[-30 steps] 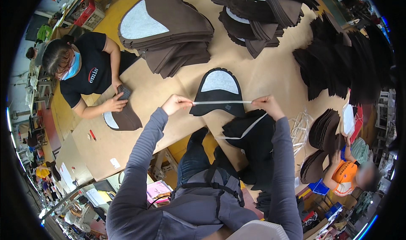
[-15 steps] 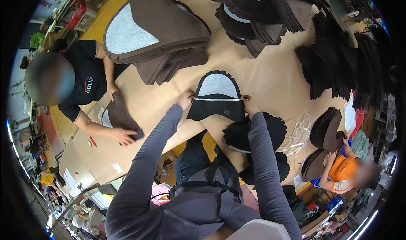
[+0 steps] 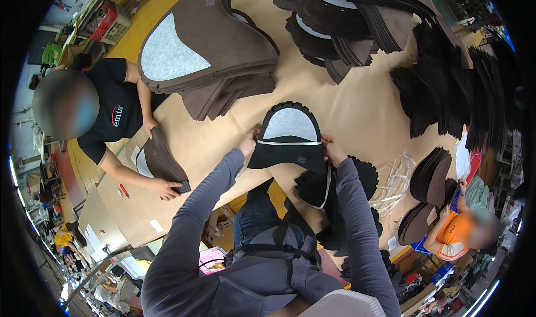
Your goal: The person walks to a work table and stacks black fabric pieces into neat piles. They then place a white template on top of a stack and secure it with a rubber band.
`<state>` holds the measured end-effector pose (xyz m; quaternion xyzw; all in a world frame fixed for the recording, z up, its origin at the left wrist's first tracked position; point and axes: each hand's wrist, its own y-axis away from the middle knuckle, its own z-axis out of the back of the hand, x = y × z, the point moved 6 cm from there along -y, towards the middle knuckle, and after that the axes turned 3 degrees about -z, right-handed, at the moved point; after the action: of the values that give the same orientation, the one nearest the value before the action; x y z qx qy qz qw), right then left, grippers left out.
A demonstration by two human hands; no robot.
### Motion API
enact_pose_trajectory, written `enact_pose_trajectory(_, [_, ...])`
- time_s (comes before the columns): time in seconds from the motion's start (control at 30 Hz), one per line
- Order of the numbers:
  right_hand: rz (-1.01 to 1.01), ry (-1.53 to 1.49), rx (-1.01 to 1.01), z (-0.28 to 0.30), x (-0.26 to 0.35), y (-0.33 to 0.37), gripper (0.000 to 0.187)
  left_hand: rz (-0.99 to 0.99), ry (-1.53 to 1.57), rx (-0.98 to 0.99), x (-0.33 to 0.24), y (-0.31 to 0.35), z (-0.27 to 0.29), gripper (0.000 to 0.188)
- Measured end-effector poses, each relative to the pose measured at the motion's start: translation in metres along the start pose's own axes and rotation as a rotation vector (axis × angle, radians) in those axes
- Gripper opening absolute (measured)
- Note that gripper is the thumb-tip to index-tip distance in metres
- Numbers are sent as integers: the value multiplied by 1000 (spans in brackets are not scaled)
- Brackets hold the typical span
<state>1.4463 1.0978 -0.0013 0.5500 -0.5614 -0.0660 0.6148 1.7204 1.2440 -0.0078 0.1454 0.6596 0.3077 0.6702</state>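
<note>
Overhead, tan worktable (image 3: 357, 110) piled with dark cut pieces (image 3: 446, 82), cluttered workshop.

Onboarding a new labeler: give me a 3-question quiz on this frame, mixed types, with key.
1. True or false: both of the wearer's hands touch the black piece with the grey insert.
2. Where does the left hand sit on that piece? A) its left edge B) its rounded top C) off it, on the table
3. Fill in: the co-worker in the black shirt presses a ___ piece to the table.

Key:
1. True; the right hand is at the right edge, the left hand at the left edge.
2. A
3. brown
</note>
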Motion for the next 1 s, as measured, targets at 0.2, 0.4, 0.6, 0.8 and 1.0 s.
enact_pose_trajectory(0.2, [326,-33,-213,4,76,26,28,-445,65,-240,-99,22,2,28])
enact_pose_trajectory(0.4, [1093,903,-413,-14,156,93,37,-1281,-589,-323,-176,84,-4,49])
enact_pose_trajectory(0.6, [1235,1786,-209,-19,103,99,48,-1473,-935,59,-98,71,-26,40])
enact_pose_trajectory(0.8, [891,1779,-147,-12,118,88,23,-991,-887,361,-107,58,-13,46])
enact_pose_trajectory(1.0, [-45,1225,-150,44,147,72,26,-252,-54,241,-99,32,39,39])
